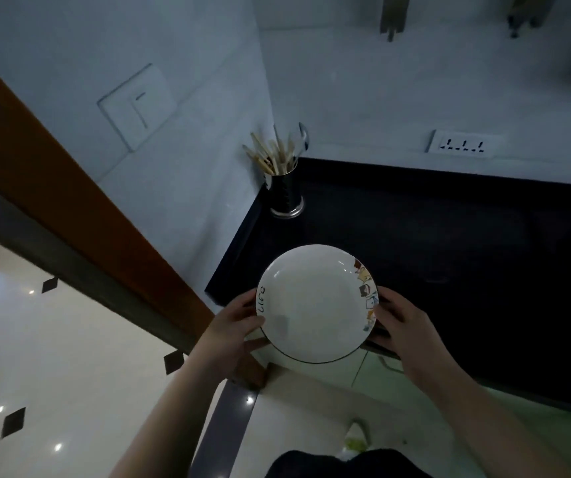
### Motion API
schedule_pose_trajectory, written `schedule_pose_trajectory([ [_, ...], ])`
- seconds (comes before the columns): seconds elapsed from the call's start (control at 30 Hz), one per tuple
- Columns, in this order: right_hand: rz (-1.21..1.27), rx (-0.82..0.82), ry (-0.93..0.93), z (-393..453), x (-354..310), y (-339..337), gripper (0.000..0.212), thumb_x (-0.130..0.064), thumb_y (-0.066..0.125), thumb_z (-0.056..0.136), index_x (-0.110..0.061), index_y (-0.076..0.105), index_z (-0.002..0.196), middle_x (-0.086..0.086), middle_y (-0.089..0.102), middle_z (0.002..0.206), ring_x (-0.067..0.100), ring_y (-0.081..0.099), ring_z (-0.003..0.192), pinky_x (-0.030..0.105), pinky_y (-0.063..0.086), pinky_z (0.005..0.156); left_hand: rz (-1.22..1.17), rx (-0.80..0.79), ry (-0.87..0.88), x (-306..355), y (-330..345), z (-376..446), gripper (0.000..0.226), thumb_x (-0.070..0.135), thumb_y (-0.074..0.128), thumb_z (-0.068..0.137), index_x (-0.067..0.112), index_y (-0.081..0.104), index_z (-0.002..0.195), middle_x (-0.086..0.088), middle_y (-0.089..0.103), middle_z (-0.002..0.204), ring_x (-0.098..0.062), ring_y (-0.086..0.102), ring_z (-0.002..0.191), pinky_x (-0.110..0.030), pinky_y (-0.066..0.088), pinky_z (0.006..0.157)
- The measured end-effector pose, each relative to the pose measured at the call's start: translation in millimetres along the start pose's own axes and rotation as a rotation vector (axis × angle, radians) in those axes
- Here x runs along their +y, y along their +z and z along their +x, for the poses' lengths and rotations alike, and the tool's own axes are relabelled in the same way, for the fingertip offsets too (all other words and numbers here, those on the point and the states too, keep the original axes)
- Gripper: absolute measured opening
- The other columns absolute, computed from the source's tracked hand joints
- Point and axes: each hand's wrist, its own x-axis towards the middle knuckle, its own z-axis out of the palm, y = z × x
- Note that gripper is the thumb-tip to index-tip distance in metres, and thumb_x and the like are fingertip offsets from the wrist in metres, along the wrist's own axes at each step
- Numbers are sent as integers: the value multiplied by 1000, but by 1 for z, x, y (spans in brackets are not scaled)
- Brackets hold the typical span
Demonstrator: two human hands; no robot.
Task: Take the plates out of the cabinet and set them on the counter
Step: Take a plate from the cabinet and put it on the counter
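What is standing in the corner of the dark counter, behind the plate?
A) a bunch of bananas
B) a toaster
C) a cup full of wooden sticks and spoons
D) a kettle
C: a shiny metal holder filled with wooden utensils stands in the back corner of the counter, beyond the white plate that the left hand and right hand hold by its edges.

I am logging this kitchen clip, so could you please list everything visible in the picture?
plate: one visible, white with coloured rim pattern, held over the counter's near corner; a dark-edged rim below may be another
counter: one, black, right half
utensil holder: one, dark metal, back corner of counter, holding pale sticks
wall switch: one, white, left wall
socket strip: one, white, back wall
door frame: one, brown, left
left hand: one, gripping the plate's left edge
right hand: one, gripping the plate's right edge
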Motion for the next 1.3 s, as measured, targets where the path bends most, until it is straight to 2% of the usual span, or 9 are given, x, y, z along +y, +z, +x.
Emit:
schedule_pose_trajectory([
  [0.1, -9, 19, 16, 38, -1, -4, 26, -18, 56, 97, -30, 65, 120, -7, 72, 107, 9, 71, 93, 23, 58, 69, 58, -11, 13, 11, 6, 37, 54, 0, 69, 84, 31, 62, 127, -5, 69, 119, -28, 67, 107, -47, 59, 85],
  [0.23, -14, 59, 38, 78, 5, 6, 24, -20, 57, 97, -33, 66, 115, -10, 73, 102, 9, 70, 94, 27, 59, 73, 21, 6, 0, 19, 8, 77, 52, -4, 68, 82, 33, 68, 117, -4, 74, 109, -28, 72, 94, -38, 61, 71],
  [0.43, -57, 122, 127, 129, 19, 23, 29, -14, 57, 96, -24, 63, 122, 0, 71, 109, 15, 70, 96, 33, 61, 76, 9, 7, -80, 22, -7, 138, 57, -7, 64, 84, 23, 58, 132, -9, 67, 122, -27, 71, 101, -41, 60, 78],
  [0.57, -117, 141, 175, 152, 20, 37, 33, -15, 58, 96, -23, 59, 128, 2, 69, 114, 17, 69, 99, 39, 58, 87, 50, 25, -113, 25, -14, 173, 58, -9, 59, 86, 24, 57, 133, -9, 63, 122, -26, 67, 105, -39, 61, 76],
  [0.73, -126, 189, 219, 176, 23, 51, 37, -14, 55, 97, -22, 55, 132, 3, 66, 117, 18, 66, 104, 43, 55, 93, 85, 13, -105, 30, -20, 211, 60, -11, 59, 85, 22, 55, 135, -10, 63, 124, -27, 65, 107, -41, 61, 77],
  [1.0, -139, 300, 258, 203, 28, 65, 39, -12, 54, 96, -20, 53, 135, 5, 62, 122, 20, 63, 106, 44, 54, 93, 134, 3, -115, 29, -26, 249, 61, -10, 58, 87, 20, 50, 140, -11, 56, 132, -28, 62, 111, -40, 61, 76],
  [1.3, -128, 322, 307, 211, 33, 60, 42, -11, 58, 94, -20, 52, 135, 8, 58, 126, 25, 59, 112, 47, 53, 95, 140, -45, -127, 31, -25, 264, 58, -10, 57, 88, 24, 54, 136, -8, 61, 125, -24, 65, 107, -39, 60, 75],
])
